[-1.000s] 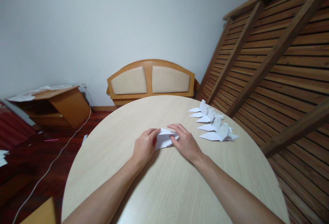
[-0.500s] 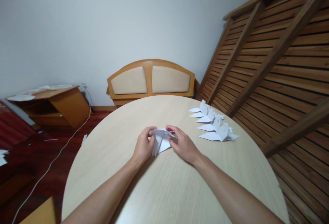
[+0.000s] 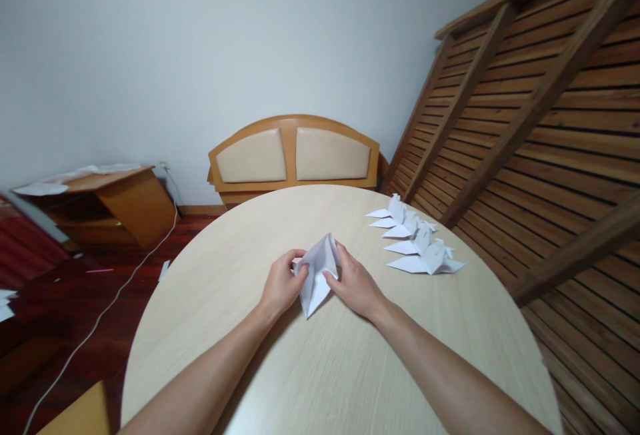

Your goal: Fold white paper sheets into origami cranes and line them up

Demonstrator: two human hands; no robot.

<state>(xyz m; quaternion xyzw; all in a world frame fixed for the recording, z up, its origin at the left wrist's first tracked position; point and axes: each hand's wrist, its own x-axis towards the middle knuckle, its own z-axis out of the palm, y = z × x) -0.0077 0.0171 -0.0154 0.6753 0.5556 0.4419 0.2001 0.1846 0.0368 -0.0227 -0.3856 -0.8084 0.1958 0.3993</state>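
Note:
A partly folded piece of white paper (image 3: 317,272) stands on edge near the middle of a round pale wooden table (image 3: 320,368), its lower tip pointing toward me. My left hand (image 3: 281,285) pinches its left side with curled fingers. On the other side, my right hand (image 3: 356,282) grips the paper between thumb and fingers. Both hands rest low over the tabletop.
Several finished white paper birds (image 3: 415,238) lie in a row at the table's right. A padded wooden chair back (image 3: 294,155) stands behind the table. Slatted wooden panels (image 3: 540,128) lean on the right. A low cabinet (image 3: 113,202) and a white cable (image 3: 100,318) are on the red floor at left.
The paper lay flat under both hands a second ago. It has since been raised and opened up, now standing between my pinching fingers.

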